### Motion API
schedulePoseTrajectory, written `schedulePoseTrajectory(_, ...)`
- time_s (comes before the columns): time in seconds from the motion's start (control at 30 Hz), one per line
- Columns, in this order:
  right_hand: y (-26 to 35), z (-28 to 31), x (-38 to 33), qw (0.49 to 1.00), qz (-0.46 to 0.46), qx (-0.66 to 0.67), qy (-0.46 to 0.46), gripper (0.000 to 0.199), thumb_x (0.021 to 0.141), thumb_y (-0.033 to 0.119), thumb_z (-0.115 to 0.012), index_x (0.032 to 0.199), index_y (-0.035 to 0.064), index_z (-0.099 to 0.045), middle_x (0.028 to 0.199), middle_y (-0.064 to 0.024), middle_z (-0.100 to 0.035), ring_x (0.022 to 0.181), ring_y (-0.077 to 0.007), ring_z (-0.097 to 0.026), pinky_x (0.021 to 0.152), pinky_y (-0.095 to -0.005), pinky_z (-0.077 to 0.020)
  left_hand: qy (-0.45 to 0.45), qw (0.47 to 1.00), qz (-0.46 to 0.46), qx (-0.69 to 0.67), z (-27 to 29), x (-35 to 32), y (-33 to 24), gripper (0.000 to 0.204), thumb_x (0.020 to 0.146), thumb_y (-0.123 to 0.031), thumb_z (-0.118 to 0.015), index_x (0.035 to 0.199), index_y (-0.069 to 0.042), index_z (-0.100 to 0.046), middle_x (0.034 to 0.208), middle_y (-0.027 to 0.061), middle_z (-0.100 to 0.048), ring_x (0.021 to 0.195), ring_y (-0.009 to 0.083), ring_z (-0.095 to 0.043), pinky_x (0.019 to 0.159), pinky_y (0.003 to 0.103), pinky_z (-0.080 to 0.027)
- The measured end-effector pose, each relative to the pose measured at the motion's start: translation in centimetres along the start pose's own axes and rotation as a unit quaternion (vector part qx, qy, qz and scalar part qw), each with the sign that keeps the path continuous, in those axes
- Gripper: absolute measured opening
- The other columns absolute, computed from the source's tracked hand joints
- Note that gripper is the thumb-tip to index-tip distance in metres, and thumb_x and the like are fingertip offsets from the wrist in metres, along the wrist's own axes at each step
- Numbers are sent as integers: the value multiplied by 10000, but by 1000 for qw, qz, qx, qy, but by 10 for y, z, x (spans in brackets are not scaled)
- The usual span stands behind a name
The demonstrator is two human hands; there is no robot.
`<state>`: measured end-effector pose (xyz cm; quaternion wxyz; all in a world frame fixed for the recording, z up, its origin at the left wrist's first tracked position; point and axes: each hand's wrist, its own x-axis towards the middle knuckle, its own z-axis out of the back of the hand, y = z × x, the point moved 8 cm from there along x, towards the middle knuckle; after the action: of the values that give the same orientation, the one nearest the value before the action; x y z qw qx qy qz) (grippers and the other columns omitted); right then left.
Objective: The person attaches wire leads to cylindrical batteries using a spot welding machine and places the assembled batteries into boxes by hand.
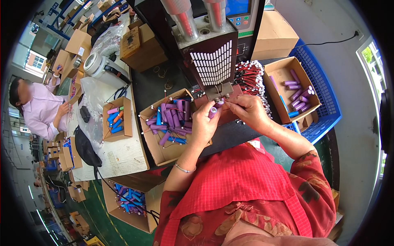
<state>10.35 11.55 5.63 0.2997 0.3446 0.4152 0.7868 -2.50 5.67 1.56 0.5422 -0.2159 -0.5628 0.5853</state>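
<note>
The left hand [204, 123] grips a purple battery [213, 111] and holds its end up under the metal head of the machine [213, 61]; the right hand [246, 110] pinches something thin at that same end, perhaps a wire, but the view is too small to be sure; the box of wired batteries [170, 123] beside the left hand is well filled, so much seems done; the box of bare batteries [293, 88] on the right is almost empty, while the bundle of wires [250, 78] is large.
</note>
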Motion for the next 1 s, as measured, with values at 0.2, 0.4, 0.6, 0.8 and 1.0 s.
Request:
schedulePoseTrajectory(0.2,4,1,-1,999,38,-36,0,138,762,69,-618,878,1,-650,777,-138,-644,723,-260,-641,650,-316,-512,21,999,11,37,0,2,-7,198,756,-29,-643,941,11,-584,795,151,-627,677,223,-630,597,292,-474)
schedulePoseTrajectory(0.4,5,23,-5,993,78,-86,-9,183,801,92,-616,950,-15,-621,799,-162,-628,728,-268,-626,649,-326,-491,-10,991,123,-46,31,-8,5,315,817,-78,-626,1124,-39,-569,839,36,-640,676,77,-575,619,232,-485)
schedulePoseTrajectory(0.6,-54,97,29,957,44,-274,-88,112,775,94,-586,859,33,-628,794,-132,-572,752,-325,-586,670,-394,-479,-128,947,68,286,132,-25,-28,513,876,-169,-525,1323,-12,-328,1365,201,-334,1195,296,-428,918,347,-417)
schedulePoseTrajectory(0.8,-83,87,45,891,-25,-451,-41,112,746,43,-493,805,9,-582,838,-159,-577,772,-322,-603,678,-408,-496,-67,973,132,174,104,-32,-27,311,857,-171,-591,1137,-64,-507,691,-14,-493,595,58,-465,533,199,-383)
schedulePoseTrajectory(1.0,-100,86,33,882,-51,-468,25,124,722,40,-493,755,-1,-604,817,-183,-596,750,-327,-613,664,-406,-503,77,975,187,-93,58,-46,3,268,849,-54,-559,1094,-40,-451,814,-7,-436,695,56,-421,637,206,-402)
